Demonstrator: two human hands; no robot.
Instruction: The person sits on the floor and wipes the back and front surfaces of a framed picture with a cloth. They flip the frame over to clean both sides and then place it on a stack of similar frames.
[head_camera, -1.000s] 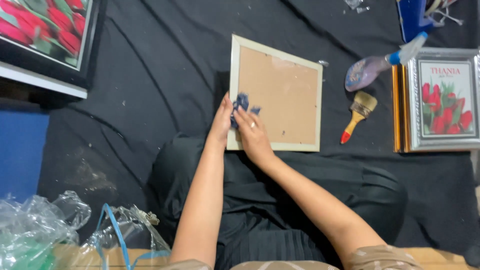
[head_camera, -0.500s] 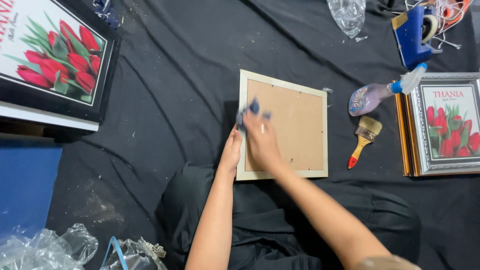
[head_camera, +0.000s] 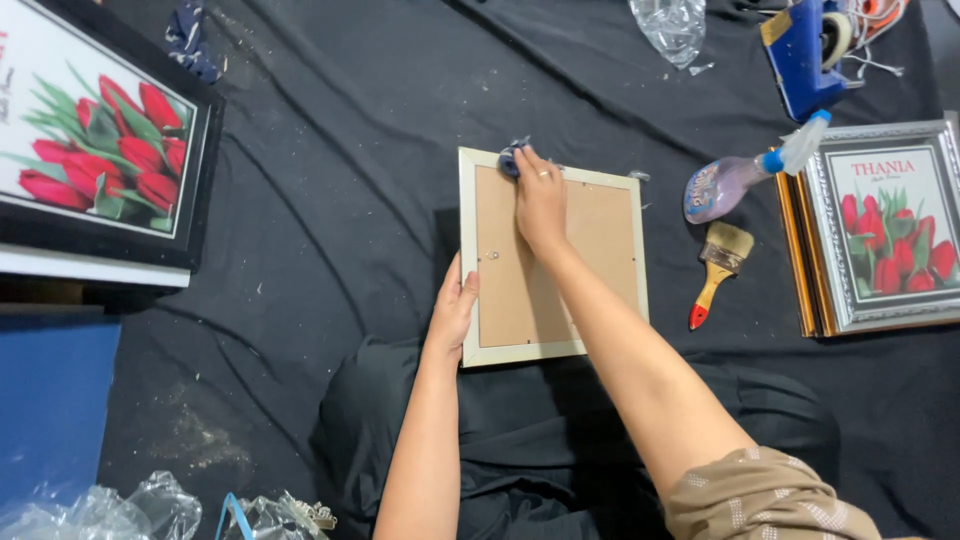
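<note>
A cream picture frame (head_camera: 600, 270) lies face down on the black cloth, its brown backing board up. My right hand (head_camera: 540, 200) presses a small dark blue cloth (head_camera: 510, 160) onto the frame's far left corner. My left hand (head_camera: 455, 310) rests flat against the frame's left edge near its lower corner, holding it steady. Both forearms reach out over my black-clad lap.
A spray bottle (head_camera: 730, 180) and a paintbrush (head_camera: 715, 270) lie right of the frame. Stacked frames with a red tulip print (head_camera: 885, 230) sit far right. A large black-framed tulip picture (head_camera: 95, 150) is at left. A blue tape dispenser (head_camera: 800, 50) and clear plastic (head_camera: 670, 25) lie at the top.
My right hand has slid the blue cloth from the frame's left side up to its far left corner. My left hand has dropped lower along the left edge.
</note>
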